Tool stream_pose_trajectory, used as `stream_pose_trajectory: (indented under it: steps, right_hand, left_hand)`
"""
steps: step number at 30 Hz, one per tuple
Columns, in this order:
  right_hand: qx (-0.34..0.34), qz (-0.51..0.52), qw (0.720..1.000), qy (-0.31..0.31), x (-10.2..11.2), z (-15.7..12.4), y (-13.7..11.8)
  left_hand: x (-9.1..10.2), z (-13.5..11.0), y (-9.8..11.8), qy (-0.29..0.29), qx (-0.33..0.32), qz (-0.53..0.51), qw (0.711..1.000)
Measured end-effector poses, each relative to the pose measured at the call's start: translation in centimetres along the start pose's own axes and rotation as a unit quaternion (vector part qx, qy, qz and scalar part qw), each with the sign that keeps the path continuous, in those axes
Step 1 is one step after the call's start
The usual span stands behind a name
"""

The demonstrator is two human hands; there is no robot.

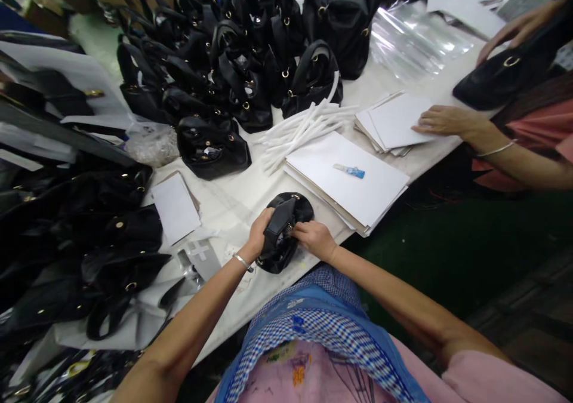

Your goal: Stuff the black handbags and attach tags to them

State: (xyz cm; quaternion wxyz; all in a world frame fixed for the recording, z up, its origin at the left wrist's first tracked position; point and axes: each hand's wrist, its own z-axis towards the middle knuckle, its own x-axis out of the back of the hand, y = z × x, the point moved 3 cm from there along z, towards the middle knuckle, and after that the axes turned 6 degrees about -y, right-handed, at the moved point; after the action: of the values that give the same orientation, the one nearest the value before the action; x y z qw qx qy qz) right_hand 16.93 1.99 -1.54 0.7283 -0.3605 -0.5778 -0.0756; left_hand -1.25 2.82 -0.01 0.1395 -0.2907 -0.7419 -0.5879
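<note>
A small black handbag (280, 262) with gold-coloured rings stands at the table's front edge, its top towards me. My left hand (260, 233) grips the left side of the bag near the handle, thumb on top and the other fingers mostly hidden. At the right side of the bag's opening, my right hand (314, 239) has its fingers closed together at the rim. Whatever lies between those fingertips is too small to make out. Something pale shows inside the bag.
A stack of white card sheets (344, 194) bears a blue-handled cutter (354, 171). White tubes (308, 128) lie behind it. Many black handbags (250, 62) fill the back, with more bags (80, 236) at left. At right, a co-worker's hand (441, 121) rests on smaller card sheets (394, 122).
</note>
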Motion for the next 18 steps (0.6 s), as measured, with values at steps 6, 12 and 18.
stream_pose_trajectory:
  steps: [6, 12, 18]
  right_hand:
    - [-0.141, -0.006, 0.989, -0.049, -0.1, 0.1, -1.2]
    - [-0.078, -0.006, 0.994, -0.071, 0.4, -0.7, -1.1]
    - [-0.032, -0.028, 0.995, -0.091, 1.4, -0.7, -1.1]
  left_hand:
    - [2.1, 1.6, 0.4, -0.088, -0.019, -0.112, 0.990]
    - [4.3, -3.2, -1.8, 0.069, 0.040, -0.212, 0.974]
    - [2.3, -8.5, -3.4, 0.188, 0.122, -0.303, 0.926]
